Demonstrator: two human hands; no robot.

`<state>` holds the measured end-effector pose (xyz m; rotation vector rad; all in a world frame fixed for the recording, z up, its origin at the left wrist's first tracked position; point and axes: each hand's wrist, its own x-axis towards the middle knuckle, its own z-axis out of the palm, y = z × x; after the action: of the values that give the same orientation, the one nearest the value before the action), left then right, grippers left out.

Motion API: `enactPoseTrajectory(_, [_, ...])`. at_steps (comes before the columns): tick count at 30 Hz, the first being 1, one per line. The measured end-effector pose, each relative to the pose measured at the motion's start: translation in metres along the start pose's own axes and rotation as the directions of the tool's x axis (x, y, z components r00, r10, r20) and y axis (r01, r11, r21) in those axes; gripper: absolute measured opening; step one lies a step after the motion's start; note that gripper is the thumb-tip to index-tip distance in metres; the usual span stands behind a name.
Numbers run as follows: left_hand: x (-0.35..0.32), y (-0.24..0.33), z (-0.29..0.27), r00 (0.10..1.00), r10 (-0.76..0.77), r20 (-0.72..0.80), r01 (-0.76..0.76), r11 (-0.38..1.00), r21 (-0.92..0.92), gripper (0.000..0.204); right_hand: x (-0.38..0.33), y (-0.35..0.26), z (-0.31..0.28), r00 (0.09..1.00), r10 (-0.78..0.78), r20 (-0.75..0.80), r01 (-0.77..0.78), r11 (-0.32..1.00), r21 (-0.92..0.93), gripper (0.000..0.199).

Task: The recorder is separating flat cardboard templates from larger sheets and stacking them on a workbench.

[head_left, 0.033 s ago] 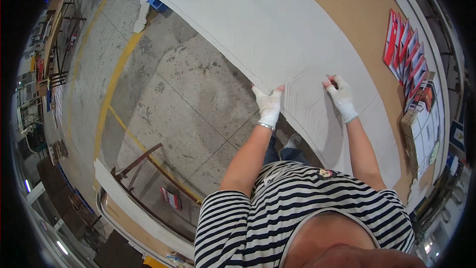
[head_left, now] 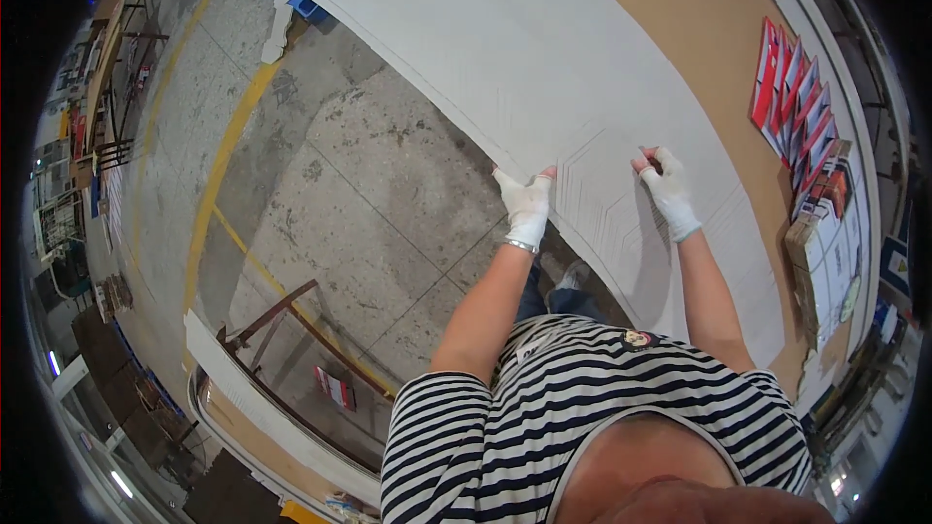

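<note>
A stack of long white sheets (head_left: 505, 49), like cardboard, lies before me with several thin angled lines or edges showing near my hands. My left hand (head_left: 526, 212), in a white fingerless glove, rests at the near left edge of the sheets. Its thumb and forefinger are spread apart; the other fingers are hidden. Over the sheets, my right hand (head_left: 670, 194), gloved the same way, has its fingers curled in a pinch. A small dark tip shows at the fingertips, too small to name.
A brown board (head_left: 670, 0) lies under the sheets. On the right stand several red and white folded packets (head_left: 791, 97) and a white-sided stack (head_left: 835, 243). A brown metal frame (head_left: 282, 315) stands on the floor at left. Blue crates (head_left: 309, 8) sit at the far left corner.
</note>
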<state>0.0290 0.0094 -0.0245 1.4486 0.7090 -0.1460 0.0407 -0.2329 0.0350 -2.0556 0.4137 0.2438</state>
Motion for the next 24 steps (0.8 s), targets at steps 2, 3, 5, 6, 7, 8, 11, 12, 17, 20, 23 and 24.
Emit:
enactPoseTrajectory(2, [0.0, 0.004, 0.003, 0.999, -0.024, -0.034, 0.025, 1.0, 0.014, 0.11, 0.0, -0.002, -0.004, 1.0, 0.016, -0.005, -0.016, 0.998, -0.054, 0.03])
enactPoseTrajectory(3, [-0.001, 0.006, 0.004, 0.998, -0.03, -0.06, 0.032, 0.999, 0.032, 0.108, 0.001, -0.002, -0.006, 1.0, 0.013, -0.011, -0.014, 0.995, -0.103, 0.03])
enactPoseTrajectory(5, [-0.004, 0.01, 0.005, 0.997, -0.025, -0.072, 0.027, 0.999, 0.023, 0.106, 0.003, -0.001, -0.01, 0.998, 0.051, 0.021, -0.05, 0.996, -0.07, 0.029])
enactPoseTrajectory(6, [-0.005, 0.012, 0.005, 0.998, -0.016, -0.055, 0.016, 1.0, -0.001, 0.105, 0.003, 0.001, -0.011, 0.995, 0.093, 0.023, -0.091, 0.991, -0.097, 0.029])
enactPoseTrajectory(7, [-0.007, 0.014, 0.006, 0.999, -0.021, -0.042, 0.02, 0.999, -0.029, 0.103, 0.004, 0.003, -0.012, 0.994, 0.097, 0.059, -0.096, 0.995, -0.018, 0.029])
enactPoseTrajectory(8, [-0.008, 0.015, 0.006, 0.999, -0.006, -0.047, 0.005, 1.0, -0.022, 0.102, 0.006, 0.005, -0.012, 0.989, 0.116, 0.086, -0.119, 0.992, 0.029, 0.029])
enactPoseTrajectory(11, [-0.009, 0.017, 0.007, 0.997, 0.008, -0.078, -0.009, 1.0, -0.005, 0.101, 0.012, 0.012, -0.009, 0.985, 0.123, 0.122, -0.132, 0.989, 0.071, 0.028])
enactPoseTrajectory(12, [-0.009, 0.017, 0.007, 0.997, 0.017, -0.074, -0.017, 1.0, 0.008, 0.102, 0.013, 0.014, -0.008, 0.986, 0.119, 0.119, -0.127, 0.991, 0.054, 0.028])
enactPoseTrajectory(17, [-0.005, 0.013, 0.006, 0.998, 0.006, -0.067, -0.005, 1.0, 0.021, 0.104, 0.012, 0.021, -0.005, 0.988, 0.116, 0.1, -0.126, 0.986, 0.109, 0.025])
enactPoseTrajectory(20, [-0.006, 0.012, 0.006, 0.998, 0.002, -0.07, 0.0, 1.0, 0.021, 0.105, 0.011, 0.025, -0.005, 0.991, 0.092, 0.1, -0.102, 0.989, 0.104, 0.025])
enactPoseTrajectory(23, [-0.005, 0.013, 0.007, 0.998, 0.004, -0.068, -0.004, 1.0, 0.004, 0.106, 0.011, 0.028, -0.005, 0.992, 0.072, 0.099, -0.082, 0.992, 0.1, 0.025])
enactPoseTrajectory(24, [-0.005, 0.013, 0.007, 0.997, 0.0, -0.075, 0.001, 1.0, 0.017, 0.106, 0.011, 0.028, -0.005, 0.992, 0.073, 0.099, -0.082, 0.992, 0.1, 0.025])
